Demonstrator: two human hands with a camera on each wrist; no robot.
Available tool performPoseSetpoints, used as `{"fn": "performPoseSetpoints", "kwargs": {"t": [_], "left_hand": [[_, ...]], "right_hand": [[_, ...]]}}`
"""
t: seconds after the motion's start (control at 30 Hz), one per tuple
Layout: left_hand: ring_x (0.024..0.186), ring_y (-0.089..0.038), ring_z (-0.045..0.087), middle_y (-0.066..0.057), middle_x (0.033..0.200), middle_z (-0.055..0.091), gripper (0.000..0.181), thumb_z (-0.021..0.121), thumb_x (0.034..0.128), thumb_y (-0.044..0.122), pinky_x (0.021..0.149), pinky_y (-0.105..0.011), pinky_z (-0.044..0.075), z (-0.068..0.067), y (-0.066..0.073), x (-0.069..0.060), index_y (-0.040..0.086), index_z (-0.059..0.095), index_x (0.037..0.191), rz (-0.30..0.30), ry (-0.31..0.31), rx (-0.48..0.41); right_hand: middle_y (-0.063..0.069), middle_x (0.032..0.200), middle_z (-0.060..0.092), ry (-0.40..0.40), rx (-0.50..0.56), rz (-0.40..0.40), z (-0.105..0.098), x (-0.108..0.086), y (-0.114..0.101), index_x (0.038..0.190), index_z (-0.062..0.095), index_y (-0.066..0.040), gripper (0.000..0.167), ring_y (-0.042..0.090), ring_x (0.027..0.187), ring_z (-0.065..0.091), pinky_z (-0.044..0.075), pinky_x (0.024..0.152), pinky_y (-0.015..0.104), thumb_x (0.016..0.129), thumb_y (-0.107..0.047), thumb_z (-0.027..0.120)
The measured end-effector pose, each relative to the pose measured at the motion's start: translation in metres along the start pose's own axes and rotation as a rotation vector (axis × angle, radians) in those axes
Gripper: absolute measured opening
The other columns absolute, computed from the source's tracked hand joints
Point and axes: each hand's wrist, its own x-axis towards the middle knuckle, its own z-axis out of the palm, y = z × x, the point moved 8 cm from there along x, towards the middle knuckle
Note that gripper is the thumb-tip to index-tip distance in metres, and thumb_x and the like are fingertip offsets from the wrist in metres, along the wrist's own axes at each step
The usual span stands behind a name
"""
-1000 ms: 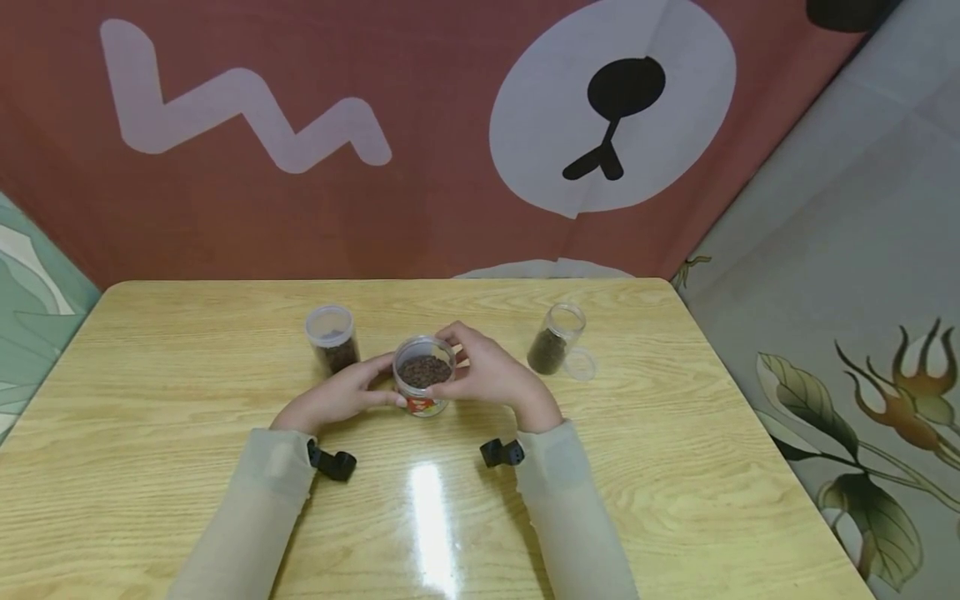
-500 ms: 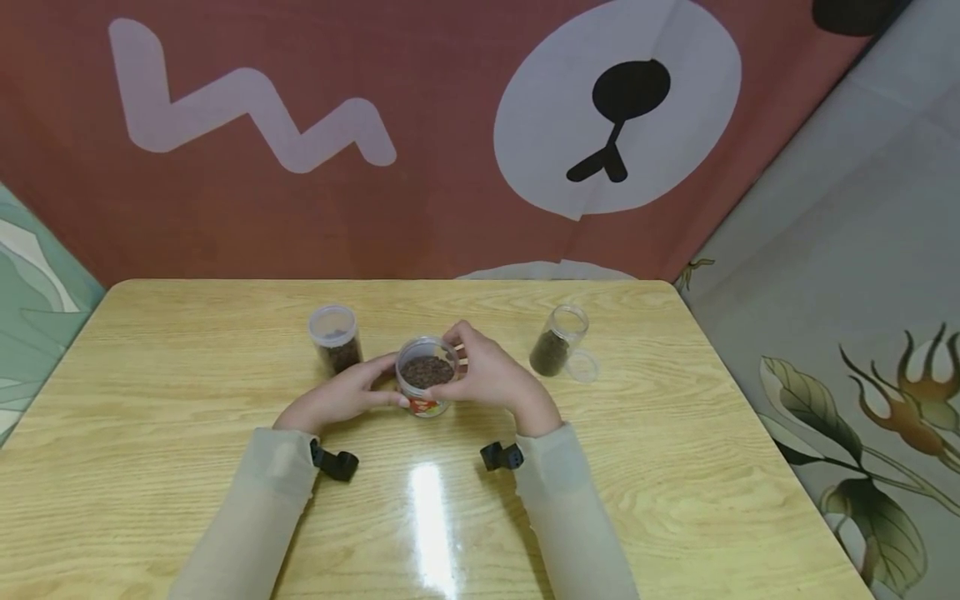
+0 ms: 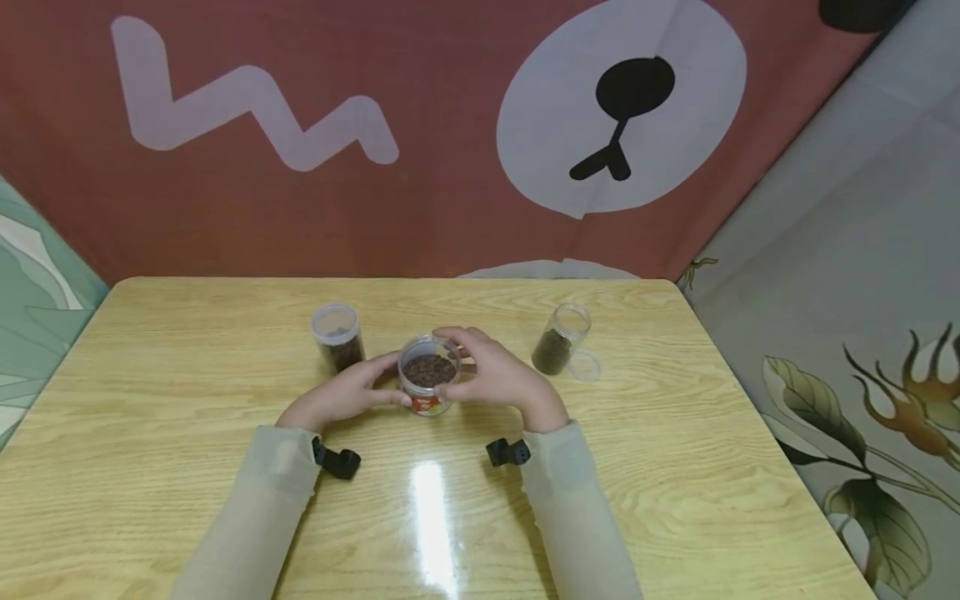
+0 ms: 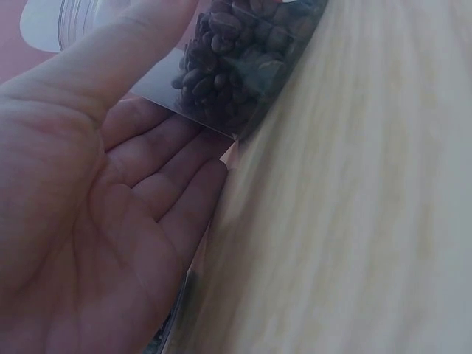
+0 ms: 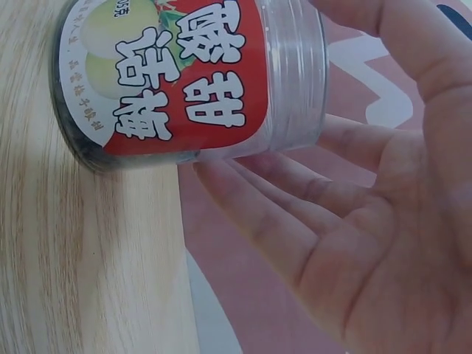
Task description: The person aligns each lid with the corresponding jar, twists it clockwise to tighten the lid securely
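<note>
Nudged R hand (image 3: 497, 377) fingers slightly round the far rim of jar (image 3: 426, 404) vs. last frame. Holding jar upright, axis vert., dead ahead btwn. both; gripping opp. side w/ L hand (image 3: 339, 394), equally near.

Cannot see the middle jar (image 3: 427, 402) whole in either wrist view.
In the head view, cannot find the base of the left jar (image 3: 336, 333), covered by the left hand (image 3: 351, 392). In the left wrist view, cannot follow the thumb (image 4: 122, 59), cut off above. In the right wrist view, cannot read the whole label (image 5: 184, 81), cut above, nor see some fingertips of the right hand (image 3: 501, 379) behind the jar.
</note>
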Motion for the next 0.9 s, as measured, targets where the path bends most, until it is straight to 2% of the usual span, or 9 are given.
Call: {"fn": "performPoseSetpoints", "kwargs": {"t": [0.2,0.33,0.57,0.73,0.9], "left_hand": [[0.15,-0.031,0.028,-0.011,0.16,0.037,0.076,0.073,0.0947,0.034,0.121,-0.055,0.024,0.0009,-0.0015,0.002,0.012,0.037,0.158,-0.007,-0.005,-0.016],[0.15,-0.033,0.028,-0.012,0.161,0.036,0.075,0.072,0.0952,0.033,0.12,-0.057,0.024,0.0009,-0.0012,0.0019,0.011,0.036,0.158,0.005,-0.01,-0.012],[0.15,-0.034,0.027,-0.013,0.161,0.035,0.075,0.071,0.0957,0.033,0.12,-0.058,0.025,0.0002,0.0003,0.0009,0.012,0.036,0.158,0.003,-0.014,-0.02],[0.15,-0.033,0.028,-0.012,0.161,0.035,0.075,0.072,0.0953,0.034,0.12,-0.057,0.025,-0.0003,0.0002,0.0005,0.013,0.036,0.158,-0.008,-0.007,-0.023],[0.15,-0.032,0.026,-0.011,0.162,0.034,0.076,0.072,0.0948,0.036,0.12,-0.057,0.024,0.0005,0.0008,0.0001,0.013,0.037,0.158,-0.012,-0.011,-0.024]], "right_hand": [[0.014,0.139,0.048,0.007,0.002,0.002,0.0,0.0017,-0.0001,0.15,0.043,-0.008,0.073,0.027,0.126,0.051,0.049,0.105,0.038,0.087,-0.015,0.08],[0.015,0.133,0.049,0.016,-0.001,-0.007,0.0006,0.0032,-0.0009,0.145,0.043,-0.005,0.071,0.027,0.123,0.052,0.05,0.105,0.039,0.086,-0.015,0.081],[0.015,0.13,0.051,0.045,-0.074,-0.011,0.0009,0.0039,-0.0039,0.138,0.045,-0.003,0.068,0.027,0.118,0.055,0.053,0.099,0.039,0.085,-0.02,0.083],[0.014,0.129,0.054,0.076,-0.119,0.015,0.0006,0.0035,-0.0057,0.134,0.045,-0.002,0.07,0.027,0.116,0.058,0.055,0.092,0.04,0.083,-0.028,0.085],[0.014,0.133,0.054,0.084,-0.111,0.06,0.0007,0.0023,-0.0039,0.135,0.044,-0.002,0.073,0.029,0.121,0.057,0.054,0.094,0.04,0.082,-0.031,0.086]]}}
